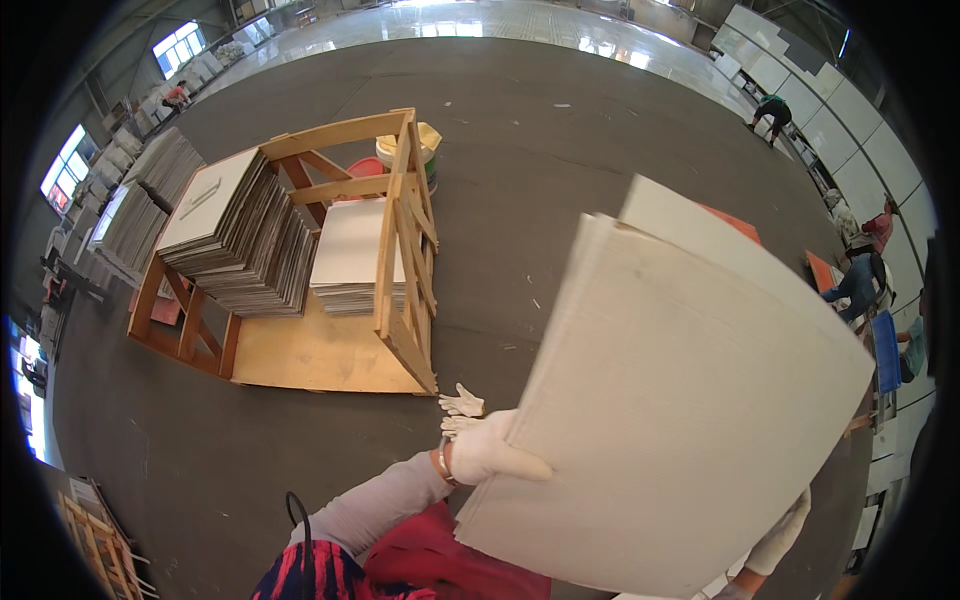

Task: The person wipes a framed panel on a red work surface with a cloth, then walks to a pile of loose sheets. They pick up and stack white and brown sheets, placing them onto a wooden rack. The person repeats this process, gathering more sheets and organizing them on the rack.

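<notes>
Here, the left grip [495, 452] clasps off-white boards [690, 390]; the right grip's [733, 589] hold, I cannot tell; beyond the left stands a wooden crate [320, 372].

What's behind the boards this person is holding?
Past the top edge of the boards, part of an orange thing and floor show. Anything directly behind is covered, including fingers of the left hand.

Room opens over the near edge of the wooden crate [340, 131], above its base [320, 357]. Slatted framing [388, 260] bars its right edge; held panels [680, 400] block passage beyond.
</notes>
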The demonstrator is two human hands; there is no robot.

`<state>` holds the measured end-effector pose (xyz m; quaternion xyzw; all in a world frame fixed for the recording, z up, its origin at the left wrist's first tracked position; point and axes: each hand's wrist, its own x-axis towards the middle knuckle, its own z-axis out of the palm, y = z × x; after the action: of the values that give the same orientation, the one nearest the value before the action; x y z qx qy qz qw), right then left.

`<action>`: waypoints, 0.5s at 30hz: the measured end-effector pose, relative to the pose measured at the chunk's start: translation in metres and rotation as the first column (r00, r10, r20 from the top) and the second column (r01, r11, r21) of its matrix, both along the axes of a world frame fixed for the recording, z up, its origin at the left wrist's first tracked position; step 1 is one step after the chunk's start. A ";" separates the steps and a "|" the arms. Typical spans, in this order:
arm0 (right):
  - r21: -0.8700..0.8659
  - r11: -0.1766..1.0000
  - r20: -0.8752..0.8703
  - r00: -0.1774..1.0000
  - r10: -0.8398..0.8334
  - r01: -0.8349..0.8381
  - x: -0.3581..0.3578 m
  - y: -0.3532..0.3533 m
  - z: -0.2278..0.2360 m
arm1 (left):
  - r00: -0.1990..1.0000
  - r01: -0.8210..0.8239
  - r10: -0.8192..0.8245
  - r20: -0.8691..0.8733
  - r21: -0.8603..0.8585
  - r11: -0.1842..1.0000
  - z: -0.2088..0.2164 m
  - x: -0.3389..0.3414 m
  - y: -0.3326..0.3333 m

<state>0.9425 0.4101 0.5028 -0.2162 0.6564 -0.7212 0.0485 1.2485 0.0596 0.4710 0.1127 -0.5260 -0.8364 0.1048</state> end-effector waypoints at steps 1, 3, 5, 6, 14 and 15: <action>-0.010 1.000 0.069 0.998 0.000 0.001 0.005 -0.020 0.003 | 0.995 -0.095 0.093 0.034 0.055 0.994 0.007 0.034 -0.018; -0.008 0.999 0.184 0.982 -0.031 0.033 0.010 -0.046 0.007 | 0.959 -0.283 0.284 0.023 0.196 0.939 0.012 0.096 -0.051; 0.034 0.995 0.207 0.973 -0.098 0.093 0.044 -0.094 -0.003 | 0.843 -0.510 0.535 -0.048 0.245 0.825 0.024 0.154 -0.075; 0.058 0.997 0.220 0.974 -0.053 0.041 0.053 -0.103 -0.014 | 0.762 -0.609 0.643 -0.081 0.249 0.753 0.029 0.177 -0.086; 0.214 0.901 0.548 0.810 0.209 -0.377 0.142 -0.164 -0.092 | 0.182 -0.963 0.974 -0.135 0.174 0.204 0.009 0.338 -0.132; 0.210 0.892 0.587 0.781 0.213 -0.401 0.147 -0.169 -0.101 | 0.136 -0.977 0.986 -0.091 0.153 0.149 0.004 0.345 -0.134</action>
<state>1.0895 0.2407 0.4023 -0.0946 0.6785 -0.6166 0.3880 1.5938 -0.0745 0.4749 0.3595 -0.2903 -0.5860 0.6656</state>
